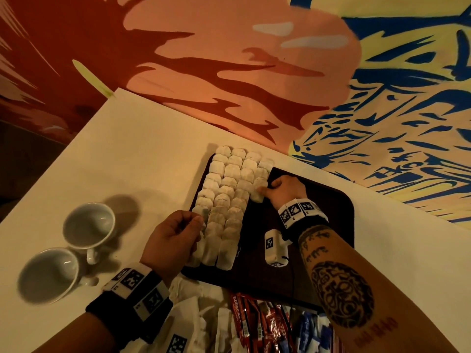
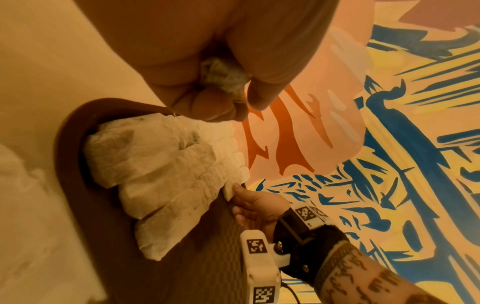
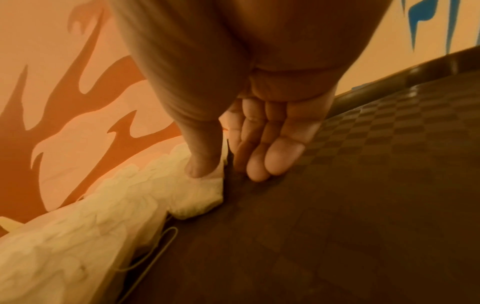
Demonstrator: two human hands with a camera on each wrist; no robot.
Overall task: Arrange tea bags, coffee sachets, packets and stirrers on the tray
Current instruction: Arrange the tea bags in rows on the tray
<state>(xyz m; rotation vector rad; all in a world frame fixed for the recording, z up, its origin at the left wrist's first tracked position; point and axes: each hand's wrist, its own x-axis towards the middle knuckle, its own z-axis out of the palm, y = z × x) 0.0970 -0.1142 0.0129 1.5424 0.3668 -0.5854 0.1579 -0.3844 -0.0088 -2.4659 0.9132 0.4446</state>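
On the tray [image 1: 339, 200], the right hand [image 1: 285, 188] pinches a tea bag [image 1: 257, 197] at the fourth row's near end; left hand [image 1: 173, 238] pinches another, farther away.

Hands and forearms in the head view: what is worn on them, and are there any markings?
Both arms are bare, with no sleeves. Each wrist has a black strap ringed by white blocks printed with black square codes: left wrist band, right wrist band. A white camera box with similar codes and a thin black cable hangs from the right wrist. The right forearm bears dark tattoos: a round patterned emblem and script.
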